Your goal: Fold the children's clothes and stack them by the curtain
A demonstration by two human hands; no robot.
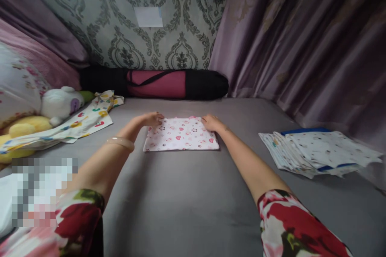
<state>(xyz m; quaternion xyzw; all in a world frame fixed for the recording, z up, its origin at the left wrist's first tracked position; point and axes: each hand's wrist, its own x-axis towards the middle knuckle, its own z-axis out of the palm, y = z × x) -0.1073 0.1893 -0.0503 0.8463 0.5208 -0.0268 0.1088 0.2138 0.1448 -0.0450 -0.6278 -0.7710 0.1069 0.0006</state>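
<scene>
A white folded cloth (182,136) printed with pink hearts and small flowers lies flat in front of me, with a bit of pink showing along its far edge. At its far left corner, my left hand (153,119) is closed on the fabric, and a pale bangle (120,142) circles that forearm. Opposite it, my right hand (209,122) has its fingers closed at the far right corner. The fingertips of both hands are partly hidden by the small size and blur.
A grey sheet (181,192) covers the bed. Folded patterned cloths (319,150) are piled at right. At left lie a printed cloth (90,120), a white plush toy (60,104) and a yellow plush (28,126). A black and maroon bag (157,84) lies along the wall.
</scene>
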